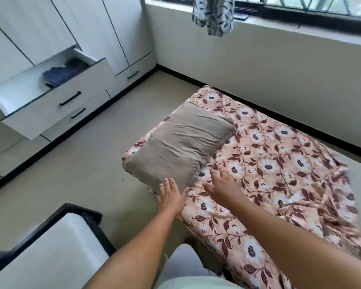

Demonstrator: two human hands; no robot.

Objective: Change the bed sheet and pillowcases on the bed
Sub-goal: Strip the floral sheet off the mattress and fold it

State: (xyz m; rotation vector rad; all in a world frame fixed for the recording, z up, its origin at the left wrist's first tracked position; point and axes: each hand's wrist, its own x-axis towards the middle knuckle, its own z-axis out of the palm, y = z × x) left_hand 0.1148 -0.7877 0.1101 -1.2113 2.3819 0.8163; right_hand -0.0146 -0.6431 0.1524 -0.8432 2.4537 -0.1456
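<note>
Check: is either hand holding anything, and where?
Nothing is held. The left hand and right hand are open, fingers spread, at the near end of the tan pillow.

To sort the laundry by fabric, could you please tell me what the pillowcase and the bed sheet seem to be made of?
The taupe rectangular pillowcase looks like matte woven cloth, perhaps cotton: fine ribbed lines and soft creases show. The peach floral bed sheet looks like thin printed cloth, cotton or a blend: it crumples at one edge, without sheen.
</note>
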